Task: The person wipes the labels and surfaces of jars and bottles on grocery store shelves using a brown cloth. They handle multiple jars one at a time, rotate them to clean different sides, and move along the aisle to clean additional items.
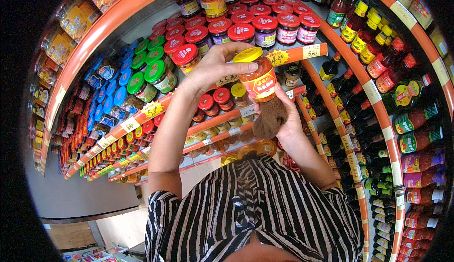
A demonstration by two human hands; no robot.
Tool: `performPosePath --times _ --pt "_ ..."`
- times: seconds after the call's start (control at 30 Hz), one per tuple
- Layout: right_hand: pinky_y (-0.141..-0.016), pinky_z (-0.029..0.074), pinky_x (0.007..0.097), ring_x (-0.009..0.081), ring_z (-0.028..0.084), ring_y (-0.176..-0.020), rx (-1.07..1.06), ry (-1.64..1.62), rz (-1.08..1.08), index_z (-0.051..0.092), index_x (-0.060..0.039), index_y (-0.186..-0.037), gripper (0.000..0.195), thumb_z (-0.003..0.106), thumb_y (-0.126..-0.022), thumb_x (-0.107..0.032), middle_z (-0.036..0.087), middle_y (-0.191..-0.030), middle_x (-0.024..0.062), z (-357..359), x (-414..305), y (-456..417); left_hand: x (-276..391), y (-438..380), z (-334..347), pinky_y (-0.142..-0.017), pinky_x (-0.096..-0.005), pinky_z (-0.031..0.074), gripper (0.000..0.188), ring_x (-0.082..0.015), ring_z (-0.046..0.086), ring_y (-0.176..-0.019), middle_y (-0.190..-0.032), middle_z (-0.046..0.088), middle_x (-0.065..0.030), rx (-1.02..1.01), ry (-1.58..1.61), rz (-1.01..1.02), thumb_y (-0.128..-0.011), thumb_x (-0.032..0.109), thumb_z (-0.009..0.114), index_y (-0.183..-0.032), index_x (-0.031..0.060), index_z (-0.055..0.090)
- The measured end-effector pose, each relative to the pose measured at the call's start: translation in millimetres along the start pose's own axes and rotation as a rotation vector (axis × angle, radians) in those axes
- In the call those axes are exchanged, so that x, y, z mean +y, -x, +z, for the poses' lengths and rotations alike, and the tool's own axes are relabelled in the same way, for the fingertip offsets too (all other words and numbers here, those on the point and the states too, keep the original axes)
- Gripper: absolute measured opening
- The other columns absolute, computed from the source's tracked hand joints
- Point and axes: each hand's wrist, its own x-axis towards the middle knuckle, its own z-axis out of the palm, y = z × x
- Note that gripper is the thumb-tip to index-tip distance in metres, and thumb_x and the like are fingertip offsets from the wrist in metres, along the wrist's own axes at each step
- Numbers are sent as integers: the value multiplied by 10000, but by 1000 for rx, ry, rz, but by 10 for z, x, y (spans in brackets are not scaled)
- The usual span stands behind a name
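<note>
A glass jar of red chili sauce (258, 81) with a yellow lid is raised in front of the shelves, tilted slightly. My left hand (223, 63) grips it near the top, thumb just below the lid. A brown cloth (271, 116) hangs under the jar's base, held in my right hand (289, 115). The right fingers also reach up to the jar's lower side, and the cloth meets the glass there. Behind the jar, rows of red-lidded jars (241, 31) stand on the upper shelf.
Orange shelf edges (198, 131) with price tags curve around me. Green-lidded jars (156, 71) and blue-lidded jars (120, 93) fill the left. Sauce bottles (383, 77) crowd the right shelves. A grey tabletop (85, 194) lies at lower left.
</note>
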Motion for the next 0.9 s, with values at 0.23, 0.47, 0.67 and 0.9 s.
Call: performPosePath --times 0.23,0.47,0.67,0.9 --pt "-708 582 357 277 688 -907 10 51 -55 538 -48 -1272 463 638 -931 -346 663 -1110 160 -17 -42 5 37 -167 -40 -977 -308 463 585 -156 604 -1083 -1178 648 -70 -108 25 -49 -760 175 822 -1271 7 593" --pt "-725 581 359 269 686 -947 40 183 -116 528 -62 -1285 466 626 -941 -359 657 -1145 130 95 -147 137 34 -274 -26 -977 -311 465 588 -163 609 -1076 -1179 646 -72 -164 54 2 -754 162 822 -1270 13 583" --pt "-731 581 368 253 685 -957 14 275 -150 527 -78 -1294 492 584 -954 -429 655 -1163 132 74 -151 184 32 -330 -33 -981 -305 459 569 -155 611 -1069 -1177 653 -64 -220 109 -2 -753 152 810 -1258 12 589" --pt "-722 584 376 250 680 -944 -9 248 -100 507 -89 -1280 484 508 -982 -471 662 -1118 128 -24 -189 221 19 -427 -50 -998 -304 446 578 -157 606 -1076 -1177 654 -61 -205 135 -21 -739 173 813 -1254 21 599"
